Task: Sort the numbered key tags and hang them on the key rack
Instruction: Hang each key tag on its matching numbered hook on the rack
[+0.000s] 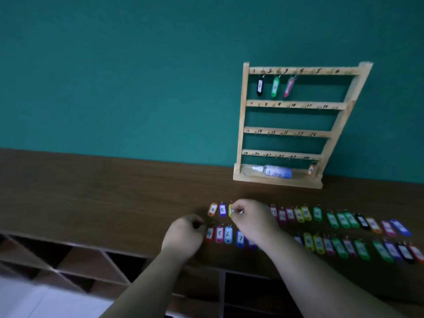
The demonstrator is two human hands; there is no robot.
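The right hand [252, 219] has its grip drawn narrow, thumb and fingertips pinched on something small and bright at the top of the yellow tag [230, 211] in the far row, most likely its ring. The left hand [183, 237] is curled with its fingertips just beside the ring of the red tag 4 [209, 234] in the near row. I cannot tell whether that grip has the ring or only hovers at it.

Next to the yellow tag lie the orange tag 4 [212, 209] and the purple tag 5 [222, 210]. Both rows run off to the right along the worktop [114, 191], partly under the right forearm.

The key rack [245, 111] stands near the wall with a black tag [260, 86], a green tag [275, 86] and a pink tag [289, 87] on hooks 1 to 3. Hook 4 is bare.

The likeliest slip is order: the yellow tag sits past 4 and 5, so hanging it now would skip hooks. Each number also seems to appear twice, which invites a mix-up. The forearm could drag the tags beneath it as it lifts. A thin ring may slide out of so small a pinch.
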